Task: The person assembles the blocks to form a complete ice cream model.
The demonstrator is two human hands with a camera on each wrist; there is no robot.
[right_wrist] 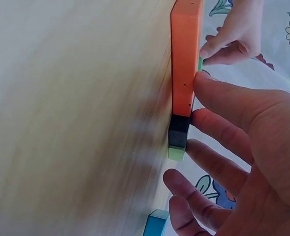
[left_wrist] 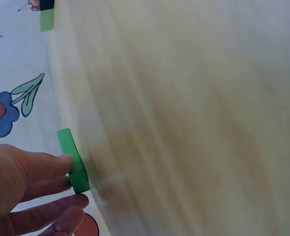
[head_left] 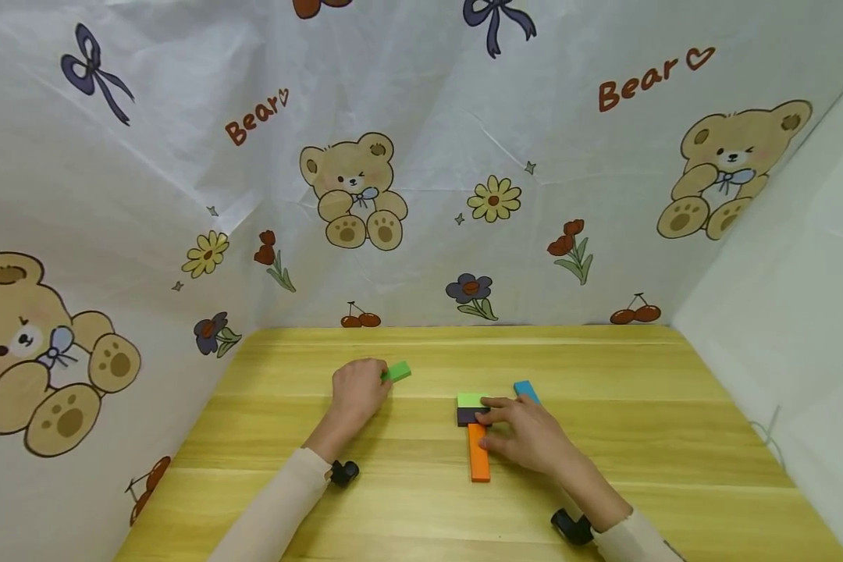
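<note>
My left hand pinches a green block between thumb and fingers, left of the other blocks; the same block shows upright-edged in the left wrist view. My right hand reaches over a small group of blocks with its fingers spread. In the right wrist view its thumb touches the orange block, and other fingertips lie against the black block and the light green block. The light green and black blocks lie side by side, with the orange block extending from the black one toward me.
A blue block lies just beyond the right hand, partly hidden by it. All sit on a wood-grain table. A bear-print cloth hangs along the back and left, and a white wall stands at right.
</note>
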